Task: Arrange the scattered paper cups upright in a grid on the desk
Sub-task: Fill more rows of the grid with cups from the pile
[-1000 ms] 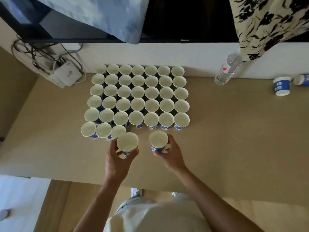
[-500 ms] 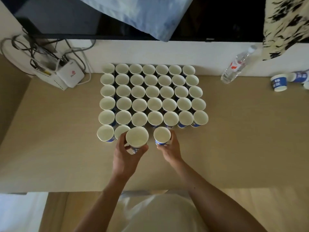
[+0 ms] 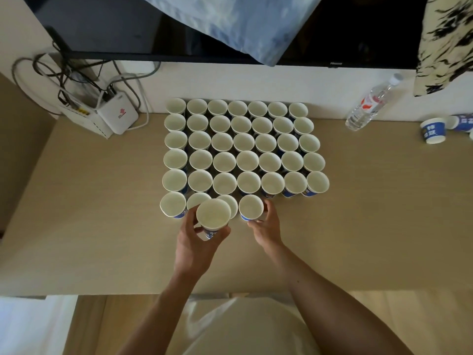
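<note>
Desk: tan top (image 3: 102, 213), broad, set against the wall.
Wall: white (image 3: 256, 83), a strip showing between desk and TV.
TV: black screen (image 3: 115, 26), dark, above the desk.
Cloths: a blue cloth (image 3: 230, 24) drapes over the screen's middle; a patterned cloth (image 3: 445, 39), cream and black, hangs at the right.
Left corner: white router (image 3: 118, 116) at the wall, cables (image 3: 64, 75) tangled above it.
Right: clear bottle (image 3: 368, 103) at the wall.
Light: soft, rather dim.

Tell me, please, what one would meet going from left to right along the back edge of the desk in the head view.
white router → back row of the cup grid → water bottle → lone standing cup → cup lying on its side
</note>
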The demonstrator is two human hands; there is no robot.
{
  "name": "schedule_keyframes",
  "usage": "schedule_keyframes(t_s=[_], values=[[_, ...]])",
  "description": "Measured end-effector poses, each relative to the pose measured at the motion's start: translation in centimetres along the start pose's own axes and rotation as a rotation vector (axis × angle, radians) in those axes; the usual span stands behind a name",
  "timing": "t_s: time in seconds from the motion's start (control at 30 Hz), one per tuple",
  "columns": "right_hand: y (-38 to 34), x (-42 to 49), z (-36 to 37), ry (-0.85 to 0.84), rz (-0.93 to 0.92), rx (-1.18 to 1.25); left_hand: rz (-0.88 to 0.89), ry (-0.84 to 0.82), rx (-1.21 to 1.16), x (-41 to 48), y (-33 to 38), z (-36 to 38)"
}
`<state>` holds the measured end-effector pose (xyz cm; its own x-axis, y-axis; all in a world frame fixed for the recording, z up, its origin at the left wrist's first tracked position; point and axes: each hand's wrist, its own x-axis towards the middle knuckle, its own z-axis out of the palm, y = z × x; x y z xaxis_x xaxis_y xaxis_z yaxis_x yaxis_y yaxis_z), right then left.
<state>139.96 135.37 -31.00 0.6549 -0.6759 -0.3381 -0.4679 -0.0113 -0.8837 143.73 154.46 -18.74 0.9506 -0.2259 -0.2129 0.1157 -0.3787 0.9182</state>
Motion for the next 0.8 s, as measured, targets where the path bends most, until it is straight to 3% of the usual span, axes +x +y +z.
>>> schedule_keyframes(t_s=[0.37, 0.53, 0.73, 0.8], values=[[0.6, -0.7, -1.1, 0.043, 0.045, 0.052, 0.011, -0.031, 0.004, -0.7, -0.4, 0.5], [-0.4, -3.8, -5.3, 0.17, -0.114, 0.027, 0.061, -0.073, 0.009, -0.7, 0.8, 2.7], [-3.9, -6.0, -10.5, -0.198, -0.231, -0.046, 0.125, -0.208, 0.063, 0.0, 2.8, 7.7], [-4.6, -6.0, -11.2, -0.25, -0.272, -0.073, 0.129, -0.254, 0.089, 0.0, 3.1, 9.1]])
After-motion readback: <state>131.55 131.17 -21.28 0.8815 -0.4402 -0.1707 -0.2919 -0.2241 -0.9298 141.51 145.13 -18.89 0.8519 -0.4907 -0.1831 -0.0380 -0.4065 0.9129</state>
